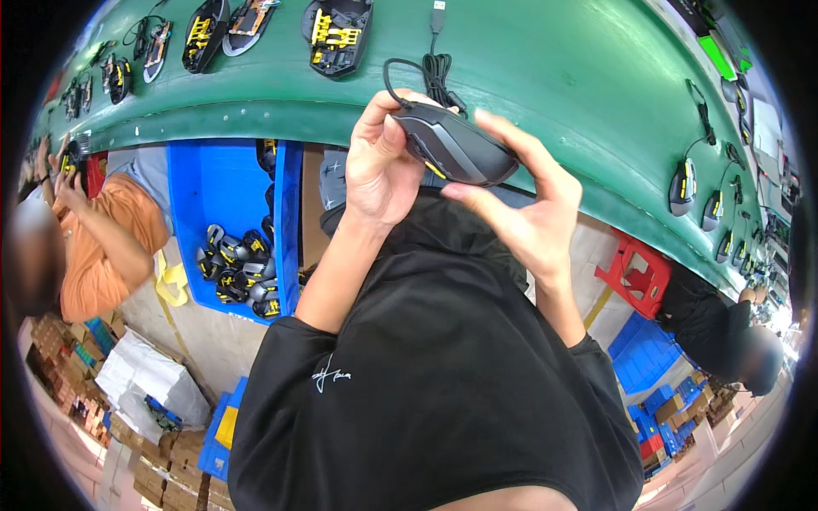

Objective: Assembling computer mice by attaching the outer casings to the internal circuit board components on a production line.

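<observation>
A black computer mouse [460, 145] with a grey stripe and a yellow side piece is held up over the near edge of the green work surface. My left hand [385, 162] grips its left end, thumb and fingers closed near where the cable comes out. Around the right end curve the thumb and fingers of my right hand [532, 192], thumb along the lower edge and a finger at the upper one. From the mouse a black cable [437, 81] runs to a tied bundle on the surface, its USB plug [438, 15] pointing away.
On the green conveyor-like surface [545, 51] lie open mouse shells [336, 38] at far left and assembled mice [683, 187] at right. A blue bin [192, 170] with mouse parts stands left. Co-workers sit at both sides; a red stool [635, 272] is at right.
</observation>
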### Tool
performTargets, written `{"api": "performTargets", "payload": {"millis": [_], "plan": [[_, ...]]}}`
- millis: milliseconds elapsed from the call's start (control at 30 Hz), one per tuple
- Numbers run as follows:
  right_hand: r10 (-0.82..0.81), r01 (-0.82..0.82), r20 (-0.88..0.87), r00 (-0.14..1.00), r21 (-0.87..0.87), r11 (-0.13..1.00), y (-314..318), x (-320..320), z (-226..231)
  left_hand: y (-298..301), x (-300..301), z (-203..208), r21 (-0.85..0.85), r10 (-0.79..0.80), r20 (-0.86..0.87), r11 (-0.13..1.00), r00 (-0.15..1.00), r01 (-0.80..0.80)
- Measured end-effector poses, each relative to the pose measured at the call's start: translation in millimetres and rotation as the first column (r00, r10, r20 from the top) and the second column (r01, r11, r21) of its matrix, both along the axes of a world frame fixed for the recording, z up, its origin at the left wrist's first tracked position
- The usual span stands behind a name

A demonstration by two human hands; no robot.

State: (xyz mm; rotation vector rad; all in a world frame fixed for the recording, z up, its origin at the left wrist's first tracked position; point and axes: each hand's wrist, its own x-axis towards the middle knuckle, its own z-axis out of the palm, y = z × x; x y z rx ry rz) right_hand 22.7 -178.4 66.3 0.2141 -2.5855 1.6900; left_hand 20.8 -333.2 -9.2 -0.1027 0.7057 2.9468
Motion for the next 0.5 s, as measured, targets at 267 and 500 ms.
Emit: {"api": "performTargets", "payload": {"millis": [267, 500], "plan": [[0.092, -0.083, -0.076, 0.993, 0.113, 0.990, 5, 5, 0, -14, -9, 6, -0.303, -0.136, -0.092, 0.947, 0.986, 0.102], [0.048, -0.049, -0.059, 0.997, -0.007, 0.999, 0, 13, -13, -8, -4, 1, -0.136, -0.079, -0.103, 0.989, 0.992, 0.064]]}}
